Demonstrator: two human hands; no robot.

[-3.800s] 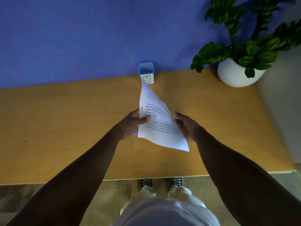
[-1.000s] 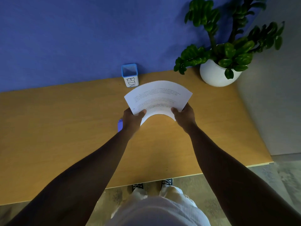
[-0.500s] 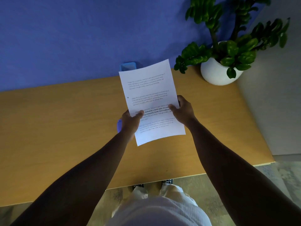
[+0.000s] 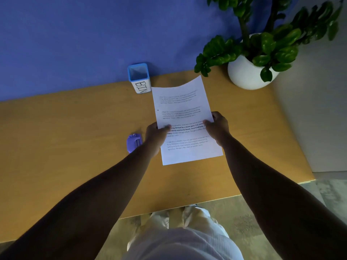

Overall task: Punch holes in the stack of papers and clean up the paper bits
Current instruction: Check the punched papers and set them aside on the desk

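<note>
- A blue wall (image 4: 75,38) fills the top of the scene, from 10 to 12 o'clock, with the back edge of the desk against it.
- The wooden desk (image 4: 65,147) spans the middle of the scene; its near edge runs past the person's pale trousers (image 4: 180,241) at 6 o'clock.
- A leafy green plant (image 4: 262,34) in a round white pot (image 4: 244,74) stands at 1 o'clock, on the desk's far right corner.
- The stack of papers (image 4: 185,109), printed side up, sits just above the centre of the scene. Its far edge curls up a little and reaches towards 12 o'clock. A small dark hole shows near its left margin. I cannot tell whether the sheets rest on the desk or are held just above it.
- The left hand (image 4: 155,136) grips the stack's left edge at 9 o'clock from the sheets' middle: the thumb lies on top of the print, and the other fingers are hidden underneath.
- The right hand (image 4: 217,126) grips the right edge at 3 o'clock, thumb pressed on top and fingers curled around the edge.
- A small blue bin (image 4: 139,79) marked "BIN" stands at 11 o'clock from the papers, just beside their far left corner, against the wall.
- A purple hole punch (image 4: 133,143) lies on the desk at 9 o'clock, just beside the left wrist, untouched.
</note>
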